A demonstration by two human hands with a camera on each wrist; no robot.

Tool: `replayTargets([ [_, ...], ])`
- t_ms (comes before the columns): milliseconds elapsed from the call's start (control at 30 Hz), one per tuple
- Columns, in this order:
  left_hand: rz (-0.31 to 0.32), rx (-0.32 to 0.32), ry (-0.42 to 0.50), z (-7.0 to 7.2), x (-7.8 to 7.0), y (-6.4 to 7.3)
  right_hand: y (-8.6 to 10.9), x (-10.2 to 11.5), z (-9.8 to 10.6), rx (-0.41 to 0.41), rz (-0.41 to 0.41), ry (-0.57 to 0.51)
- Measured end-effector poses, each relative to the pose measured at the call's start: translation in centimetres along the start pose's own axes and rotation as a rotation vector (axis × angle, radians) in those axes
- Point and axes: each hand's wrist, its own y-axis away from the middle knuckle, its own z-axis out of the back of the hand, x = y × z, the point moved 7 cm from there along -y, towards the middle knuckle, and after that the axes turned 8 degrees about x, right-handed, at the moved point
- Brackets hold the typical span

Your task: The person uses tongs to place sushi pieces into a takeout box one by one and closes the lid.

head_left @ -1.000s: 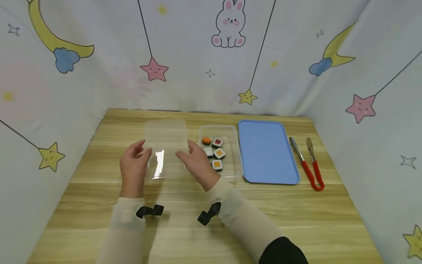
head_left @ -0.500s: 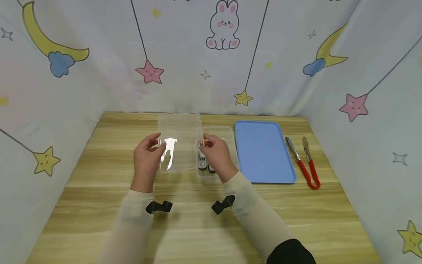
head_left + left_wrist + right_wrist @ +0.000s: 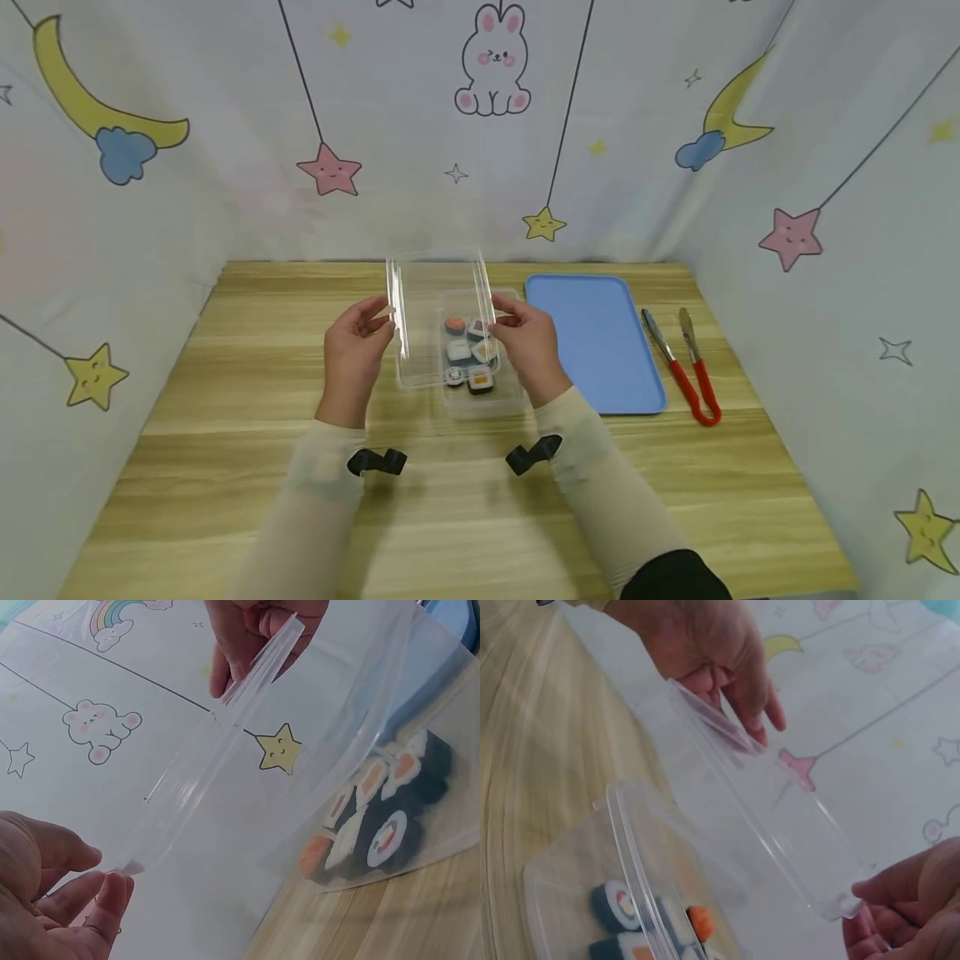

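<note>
Both hands hold a clear plastic lid [image 3: 427,321] by its two side edges, raised above the table. My left hand [image 3: 356,354] pinches its left edge, and my right hand [image 3: 531,346] pinches the right one. Below and partly behind the lid stands a clear plastic box [image 3: 495,406]. Several sushi pieces [image 3: 480,381] lie in the box, some seen through the lid. The left wrist view shows the sushi rolls [image 3: 388,838] inside the box wall. In the right wrist view the lid [image 3: 757,817] hangs tilted over the box [image 3: 562,892].
To the right of the box lies a blue tray [image 3: 600,350]. Tongs [image 3: 690,379] with red handles rest beyond it, near the table's right side. A white cloth [image 3: 375,217] with printed stars and a rabbit hangs behind the wooden table [image 3: 442,517].
Both hands have carried the lid to the right and lifted it, from beside the box to over its left part. The right hand's grip now shows at the lid's edge. The head view has shifted slightly.
</note>
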Motion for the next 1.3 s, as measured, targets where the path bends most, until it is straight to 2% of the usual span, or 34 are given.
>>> replayTargets([
  [167, 0.007, 0.023, 0.017, -0.7, -0.1, -0.3, -0.2, -0.1, 1.0, -0.026, 0.021, -0.079],
  [300, -0.002, 0.036, 0.021, -1.0, -0.2, -0.4, -0.1, -0.1, 1.5, -0.015, 0.014, -0.09],
  [467, -0.017, 0.068, 0.076, -1.2, -0.3, -0.7, -0.2, 0.2, 2.0, 0.011, 0.023, -0.102],
  [767, 0.063, 0.189, 0.144, -1.7, -0.7, -1.0, -0.7, 0.7, 2.8, 0.042, 0.033, -0.171],
  [900, 0.074, 0.228, 0.153, -2.0, -1.0, -1.1, -0.8, 0.9, 3.1, 0.055, 0.045, -0.176],
  [1100, 0.056, 0.263, 0.138, -2.5, -1.6, -1.4, -1.1, 1.0, 3.6, 0.06, 0.077, -0.195],
  [1300, 0.013, 0.287, 0.134, -2.8, -2.5, -1.5, -1.1, 1.8, 3.9, 0.061, 0.144, -0.233],
])
